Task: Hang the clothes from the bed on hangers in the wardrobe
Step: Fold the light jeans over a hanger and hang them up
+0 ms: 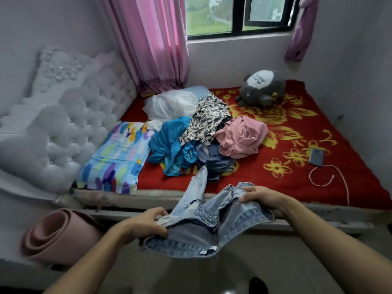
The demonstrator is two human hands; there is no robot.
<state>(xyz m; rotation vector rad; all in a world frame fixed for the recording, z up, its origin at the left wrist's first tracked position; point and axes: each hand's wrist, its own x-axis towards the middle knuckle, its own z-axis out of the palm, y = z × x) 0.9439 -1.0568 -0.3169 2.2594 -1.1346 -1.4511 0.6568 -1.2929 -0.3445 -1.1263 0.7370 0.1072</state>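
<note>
Holding pale blue jeans by the waistband just off the near edge of the bed, with both bare forearms reaching forward. Pinching one side of the waistband with the left hand, thumb over curled fingers, and gripping the other side with the right hand, set slightly higher. Trailing one jeans leg toward the heap of clothes bunched mid-bed: blue, leopard-print, pink, dark blue.

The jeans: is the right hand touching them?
Touching. The head view shows the right hand gripping the jeans at the waistband.
</note>
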